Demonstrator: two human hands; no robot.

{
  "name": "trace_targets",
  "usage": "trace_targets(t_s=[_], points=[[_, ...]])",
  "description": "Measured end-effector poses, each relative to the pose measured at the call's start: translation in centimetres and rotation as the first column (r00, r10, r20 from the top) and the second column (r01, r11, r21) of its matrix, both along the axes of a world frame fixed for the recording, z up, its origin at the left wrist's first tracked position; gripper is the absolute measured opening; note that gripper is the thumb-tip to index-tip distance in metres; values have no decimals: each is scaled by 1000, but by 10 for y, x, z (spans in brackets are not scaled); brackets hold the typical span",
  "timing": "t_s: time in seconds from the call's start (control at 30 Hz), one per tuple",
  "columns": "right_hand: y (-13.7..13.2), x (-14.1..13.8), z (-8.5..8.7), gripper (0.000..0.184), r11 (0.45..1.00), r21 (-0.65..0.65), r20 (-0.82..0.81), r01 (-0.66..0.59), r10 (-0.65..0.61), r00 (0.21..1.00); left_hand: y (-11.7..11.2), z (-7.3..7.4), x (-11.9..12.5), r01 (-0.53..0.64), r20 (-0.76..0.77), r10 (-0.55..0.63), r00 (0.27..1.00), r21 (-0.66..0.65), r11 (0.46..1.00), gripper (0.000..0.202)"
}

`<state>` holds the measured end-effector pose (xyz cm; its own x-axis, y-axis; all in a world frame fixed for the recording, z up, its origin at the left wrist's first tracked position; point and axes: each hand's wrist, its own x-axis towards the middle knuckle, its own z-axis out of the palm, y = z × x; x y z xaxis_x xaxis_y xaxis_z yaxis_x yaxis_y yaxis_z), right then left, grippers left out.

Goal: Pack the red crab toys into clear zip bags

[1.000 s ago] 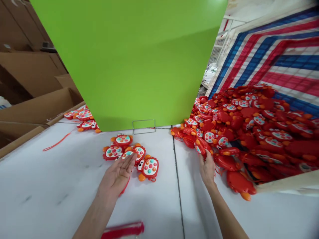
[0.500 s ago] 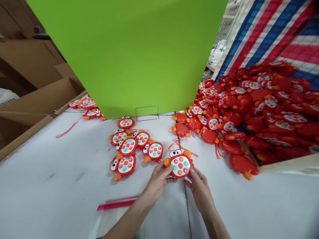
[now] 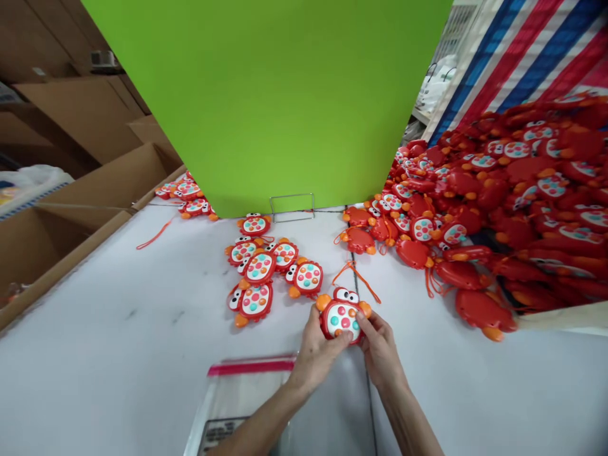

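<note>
Between my two hands is a red crab toy (image 3: 342, 316) with googly eyes, orange claws and coloured round buttons on a white face. My left hand (image 3: 316, 351) grips its left side, thumb across the lower buttons. On the right edge, my right hand (image 3: 380, 348) holds it with the thumb on a button at the right. An orange cord (image 3: 363, 282) lies just beyond the toy. Several matching crab toys (image 3: 259, 267) rest face up in a cluster to the left. Below my left forearm lies a clear zip bag (image 3: 249, 392) with a pink strip, partly covered by the arm.
A large heap of crab toys (image 3: 532, 190) fills the right side by a striped sheet (image 3: 513, 57). A green board (image 3: 270, 107) stands at the back, with a wire stand (image 3: 292, 208) at its foot. Cardboard boxes (image 3: 95, 196) line the left. Another orange cord (image 3: 154, 234) lies on the white table (image 3: 118, 354).
My hands have shifted their hold on the crab toy, both thumbs now on its button face, and the toy is tilted differently. The view has moved, showing more of the zip bag.
</note>
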<state>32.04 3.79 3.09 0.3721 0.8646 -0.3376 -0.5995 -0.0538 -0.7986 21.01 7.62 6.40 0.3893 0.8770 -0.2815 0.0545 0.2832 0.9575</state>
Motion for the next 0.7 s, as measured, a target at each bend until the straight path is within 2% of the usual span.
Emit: trace_targets(t_s=[0.1,0.2,0.3,0.4,0.57,0.7], points=[[-3,-2,-2,25,999,-15,-25,-32,31,999,2,-3,-7,15,-127,-7,992,60,998,40],[-7,-1,-3,25,998,0,29,-56,56,998,5,-7,-14,70,-78,-68,995,24,997,42],[-6,4,-1,34,999,2,260,-44,42,965,8,-8,-18,118,-30,-119,992,-8,993,41],[-1,8,4,47,999,-33,464,-43,53,884,7,-4,-17,170,-102,-164,981,56,984,37],[6,10,14,40,972,-33,542,-232,213,813,2,6,-17,261,-169,-235,957,155,953,38],[7,9,15,35,954,-49,547,-296,274,791,0,8,-21,285,-201,-253,946,155,946,40]])
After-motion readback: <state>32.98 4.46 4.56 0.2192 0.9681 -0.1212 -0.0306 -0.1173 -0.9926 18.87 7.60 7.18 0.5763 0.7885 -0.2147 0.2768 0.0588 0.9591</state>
